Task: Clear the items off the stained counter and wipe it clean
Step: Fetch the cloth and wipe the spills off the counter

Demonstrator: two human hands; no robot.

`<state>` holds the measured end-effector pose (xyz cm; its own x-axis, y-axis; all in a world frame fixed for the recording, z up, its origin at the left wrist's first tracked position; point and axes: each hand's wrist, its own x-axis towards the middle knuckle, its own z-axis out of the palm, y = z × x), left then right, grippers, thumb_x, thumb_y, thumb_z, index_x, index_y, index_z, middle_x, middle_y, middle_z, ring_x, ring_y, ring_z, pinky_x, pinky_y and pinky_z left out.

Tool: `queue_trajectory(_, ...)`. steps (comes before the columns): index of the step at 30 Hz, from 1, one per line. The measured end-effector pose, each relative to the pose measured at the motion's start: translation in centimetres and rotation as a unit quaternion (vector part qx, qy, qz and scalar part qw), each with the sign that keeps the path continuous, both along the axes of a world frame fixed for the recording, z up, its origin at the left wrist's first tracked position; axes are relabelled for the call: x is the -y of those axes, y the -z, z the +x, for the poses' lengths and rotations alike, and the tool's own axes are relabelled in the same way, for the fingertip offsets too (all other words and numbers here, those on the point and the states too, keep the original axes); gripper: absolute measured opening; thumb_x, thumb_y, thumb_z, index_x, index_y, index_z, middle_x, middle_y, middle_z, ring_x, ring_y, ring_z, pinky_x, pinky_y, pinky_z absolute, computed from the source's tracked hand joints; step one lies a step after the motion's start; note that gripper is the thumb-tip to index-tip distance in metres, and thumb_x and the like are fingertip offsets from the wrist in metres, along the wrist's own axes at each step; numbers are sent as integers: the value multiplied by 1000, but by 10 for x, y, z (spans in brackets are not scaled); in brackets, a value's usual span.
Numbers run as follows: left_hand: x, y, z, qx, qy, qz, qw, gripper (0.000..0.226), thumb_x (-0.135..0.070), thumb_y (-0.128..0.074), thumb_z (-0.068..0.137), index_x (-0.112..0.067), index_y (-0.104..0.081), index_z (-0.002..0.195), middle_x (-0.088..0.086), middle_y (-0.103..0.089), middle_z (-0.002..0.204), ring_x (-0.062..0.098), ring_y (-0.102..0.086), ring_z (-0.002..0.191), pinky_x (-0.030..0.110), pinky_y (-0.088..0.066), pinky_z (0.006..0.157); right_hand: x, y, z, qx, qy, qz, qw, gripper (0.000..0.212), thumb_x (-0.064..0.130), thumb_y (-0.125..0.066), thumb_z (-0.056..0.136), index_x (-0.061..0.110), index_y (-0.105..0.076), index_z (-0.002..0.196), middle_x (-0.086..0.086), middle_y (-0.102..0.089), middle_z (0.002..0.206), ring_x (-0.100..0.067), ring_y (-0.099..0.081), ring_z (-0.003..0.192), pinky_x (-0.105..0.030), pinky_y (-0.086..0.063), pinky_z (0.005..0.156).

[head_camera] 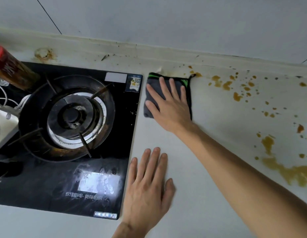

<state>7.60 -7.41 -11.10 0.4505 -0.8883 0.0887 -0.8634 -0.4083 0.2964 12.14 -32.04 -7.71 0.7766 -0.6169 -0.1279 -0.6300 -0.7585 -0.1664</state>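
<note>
A folded grey cloth [152, 85] with black edging and green marks lies flat on the white counter [218, 131], just right of the stove's back corner. My right hand [168, 103] presses flat on top of it, fingers spread toward the wall. My left hand [147, 182] rests palm down on bare counter near the stove's front right edge, holding nothing. Orange-brown stains [267, 143] spatter the counter to the right, with a larger smear [293, 172] near the right edge of view.
A black glass gas stove [46, 182] with a round burner [72, 115] fills the left. A dark bottle with a red band [10, 67] leans at the far left, beside white cables [5, 103]. The grimy wall ledge [115, 50] runs along the back.
</note>
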Motion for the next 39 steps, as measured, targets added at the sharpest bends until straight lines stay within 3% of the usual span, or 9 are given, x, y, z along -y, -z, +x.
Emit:
queue_trajectory(5,0,2,1,3,-1,-8,1000,70,-49,-49,97,-23,-40,161,-4,-24,174,23,-22,162,49,-15,131,29,3,16,15,9,14,1000,62,68,-21,105,50,-13,164,5,0,177,-23,3,163,-52,3,130)
queue_trajectory(11,0,4,0,2,-3,-11,1000,71,-48,-52,96,-22,-41,161,-3,-24,174,23,-23,162,52,-18,130,42,3,-35,6,100,3,995,63,63,-24,107,44,-13,166,0,-1,177,-28,1,163,-55,-1,130)
queue_trajectory(16,3,2,-2,2,-7,-2,1000,70,-48,-50,95,-22,-41,160,-2,-25,174,24,-23,162,54,-22,128,11,6,-25,2,17,-11,1000,61,59,-19,108,42,-13,166,-1,0,177,-30,1,163,-57,-1,129)
queue_trajectory(25,3,4,0,16,-9,-10,1000,76,-48,-58,89,-24,-42,160,-3,-28,173,22,-27,160,50,-19,129,61,1,40,10,-93,0,996,54,48,-17,112,45,-11,166,7,-2,177,-21,2,163,-52,0,130)
queue_trajectory(30,2,3,2,18,-5,-14,1000,70,-51,-47,95,-24,-43,159,-4,-29,172,21,-28,160,49,-20,129,65,-2,40,14,-16,22,1000,56,53,-18,111,44,-13,166,7,-1,177,-20,3,163,-49,0,131)
queue_trajectory(35,2,4,1,18,-7,-20,1000,70,-51,-46,95,-24,-43,160,-3,-30,172,23,-30,159,50,-20,128,68,9,-38,24,91,-31,995,59,55,-25,109,39,-19,166,0,-10,177,-27,-9,163,-53,-8,130)
queue_trajectory(39,3,6,0,13,-9,-15,1000,70,-50,-45,95,-24,-42,160,-3,-30,172,23,-30,159,51,-20,128,98,8,-58,10,128,-29,991,60,56,-20,109,39,-17,167,0,-8,177,-26,-7,163,-53,-7,130)
